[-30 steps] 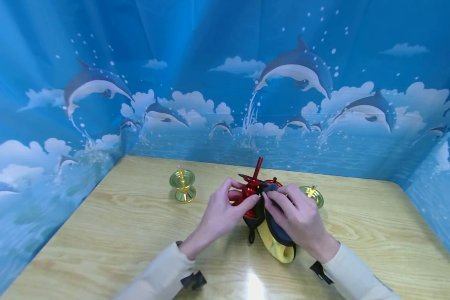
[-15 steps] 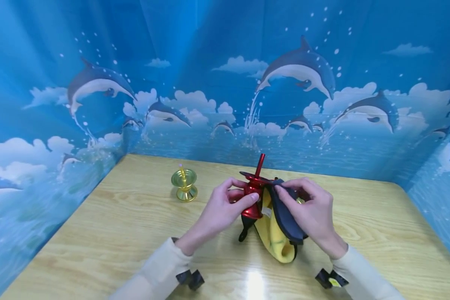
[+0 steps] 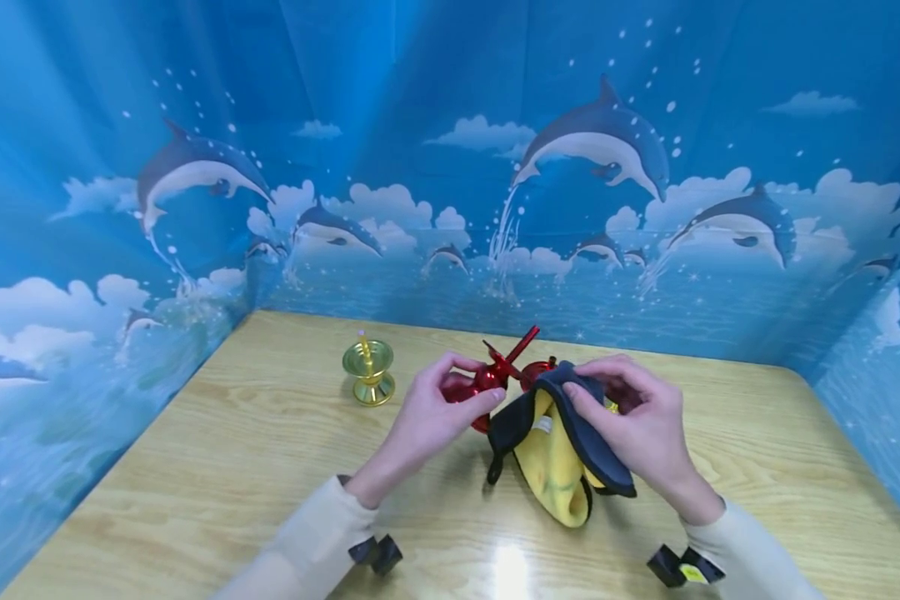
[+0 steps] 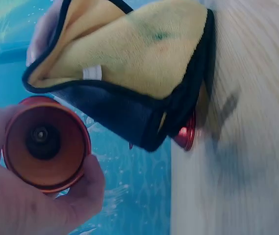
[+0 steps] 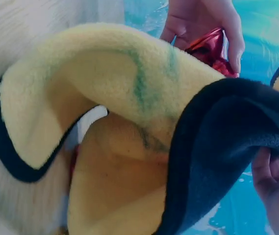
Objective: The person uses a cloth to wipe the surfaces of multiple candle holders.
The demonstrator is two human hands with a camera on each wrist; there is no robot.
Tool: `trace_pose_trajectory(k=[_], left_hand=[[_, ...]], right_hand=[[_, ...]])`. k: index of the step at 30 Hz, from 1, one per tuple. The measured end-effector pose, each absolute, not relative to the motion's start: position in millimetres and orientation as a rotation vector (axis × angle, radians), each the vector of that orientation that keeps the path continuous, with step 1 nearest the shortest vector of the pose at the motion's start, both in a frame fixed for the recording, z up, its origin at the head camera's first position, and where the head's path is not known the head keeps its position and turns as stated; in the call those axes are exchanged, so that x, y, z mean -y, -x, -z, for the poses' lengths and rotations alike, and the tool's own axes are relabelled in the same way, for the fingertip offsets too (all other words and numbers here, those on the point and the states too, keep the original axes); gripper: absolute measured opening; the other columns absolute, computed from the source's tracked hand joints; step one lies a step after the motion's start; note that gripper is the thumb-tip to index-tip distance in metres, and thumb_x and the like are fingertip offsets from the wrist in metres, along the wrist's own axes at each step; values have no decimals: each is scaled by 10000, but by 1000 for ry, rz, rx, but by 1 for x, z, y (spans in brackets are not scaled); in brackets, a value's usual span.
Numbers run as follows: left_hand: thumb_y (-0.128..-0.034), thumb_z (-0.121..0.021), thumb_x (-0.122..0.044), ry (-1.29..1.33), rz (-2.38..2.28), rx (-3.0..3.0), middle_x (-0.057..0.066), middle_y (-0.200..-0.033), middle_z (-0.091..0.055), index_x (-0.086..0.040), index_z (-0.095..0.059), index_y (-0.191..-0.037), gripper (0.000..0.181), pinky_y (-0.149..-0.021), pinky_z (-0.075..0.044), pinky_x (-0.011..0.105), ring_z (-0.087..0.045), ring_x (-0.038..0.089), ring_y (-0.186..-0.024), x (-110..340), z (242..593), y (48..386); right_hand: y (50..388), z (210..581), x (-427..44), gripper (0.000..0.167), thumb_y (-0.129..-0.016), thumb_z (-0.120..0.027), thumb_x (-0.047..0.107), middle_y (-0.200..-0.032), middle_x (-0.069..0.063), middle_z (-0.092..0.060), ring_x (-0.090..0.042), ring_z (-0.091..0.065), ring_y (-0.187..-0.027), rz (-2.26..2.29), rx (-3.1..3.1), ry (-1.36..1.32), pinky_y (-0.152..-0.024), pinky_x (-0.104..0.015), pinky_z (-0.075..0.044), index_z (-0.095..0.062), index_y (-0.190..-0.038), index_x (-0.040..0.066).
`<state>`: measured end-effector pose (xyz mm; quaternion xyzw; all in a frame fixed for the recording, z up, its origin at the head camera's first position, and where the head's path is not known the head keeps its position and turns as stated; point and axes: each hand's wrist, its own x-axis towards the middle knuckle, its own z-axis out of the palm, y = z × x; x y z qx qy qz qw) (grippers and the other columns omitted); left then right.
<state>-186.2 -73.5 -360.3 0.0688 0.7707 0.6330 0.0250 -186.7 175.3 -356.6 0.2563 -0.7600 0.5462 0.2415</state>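
My left hand [image 3: 438, 411] grips a red metal candle holder [image 3: 489, 378] by its body, tilted so its rod leans up to the right; in the left wrist view its hollow base [image 4: 46, 144] faces the camera. My right hand [image 3: 641, 417] pinches the top of a cloth [image 3: 558, 467], yellow inside and dark blue outside, which hangs in folds just right of the holder. In the right wrist view the cloth [image 5: 114, 73] shows greenish stains, and the right fingers [image 5: 271, 169] hold its dark side.
A gold holder [image 3: 373, 387] with a yellow stick stands at the left on the wooden table [image 3: 270, 467]. Behind the cloth is a second red piece [image 3: 534, 372]; a bit of gold shows by my right hand. A dolphin-printed curtain [image 3: 420, 167] surrounds the table.
The red holder has tipped over from nearly upright and moved slightly left, apart from the cloth. My right hand has shifted right, spreading the cloth and baring more of its yellow side.
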Motion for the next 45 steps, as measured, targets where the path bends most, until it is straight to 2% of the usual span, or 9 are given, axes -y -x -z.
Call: trace_pose_trajectory(k=[3,7,12,18,22,28,31,35,45], left_hand=[[-856,-805,-325,-236,-1851,-2509,26,-1032,-740,-211,-652,-1176,373,-712,-591,321,-700,156,-880,73,360,185],[-838,-779,-287,-287,-1740,-2608,19,-1029,-703,-203,-627,-1169,374,-708,-587,315,-686,141,-837,72,359,184],[-805,-757,-229,-379,-1663,-2724,10,-998,-669,-162,-572,-1130,380,-730,-569,283,-652,113,-825,69,360,181],[-773,-772,-169,-503,-1666,-2859,0,-902,-630,-154,-564,-1037,336,-628,-532,243,-598,106,-741,65,363,181],[-771,-777,-164,-598,-1662,-2866,-21,-887,-621,-158,-570,-1065,360,-612,-521,240,-586,104,-730,64,365,182],[-843,-788,-272,-738,-1642,-2773,19,-1175,-630,-139,-511,-1322,569,-774,-572,265,-625,112,-933,66,364,184],[-890,-766,-340,-776,-1623,-2795,75,-1265,-594,-88,-482,-1375,616,-815,-593,273,-647,136,-979,67,366,185],[-935,-730,-356,-826,-1586,-2826,88,-1224,-590,-64,-469,-1380,593,-689,-589,236,-655,141,-806,68,368,186],[-966,-680,-325,-770,-1685,-2877,69,-1007,-620,-49,-498,-1331,493,-469,-509,236,-582,154,-589,72,373,191]], right_hand=[[186,357,-172,339,-722,-777,-203,-976,-15,-730,-53,-679,-813,-1430,1972,-846,-695,-136,-565,-751,-998,-9],[187,357,-168,299,-726,-824,-96,-936,-107,-735,-75,-689,-876,-1240,1908,-975,-775,-122,-558,-775,-985,45],[185,356,-163,291,-741,-859,12,-933,-37,-745,-89,-687,-845,-1068,1998,-971,-778,-120,-527,-774,-1002,110],[179,357,-157,275,-742,-884,65,-893,15,-728,-33,-634,-735,-1022,2174,-811,-654,-119,-495,-728,-957,134],[179,358,-153,245,-757,-861,57,-833,25,-720,-12,-618,-670,-1007,2199,-721,-584,-126,-476,-694,-922,128],[179,358,-153,243,-738,-809,-39,-774,9,-709,22,-616,-656,-1107,2156,-554,-559,-130,-452,-663,-858,114],[180,359,-154,250,-732,-796,-53,-777,-2,-706,43,-618,-674,-1111,2130,-541,-568,-122,-459,-654,-851,114],[181,359,-155,249,-735,-793,-57,-788,-10,-710,53,-625,-689,-1110,2115,-562,-579,-112,-466,-658,-858,112],[181,350,-162,224,-806,-818,-26,-864,-24,-742,5,-665,-720,-1202,2182,-670,-642,-116,-520,-733,-968,105]])
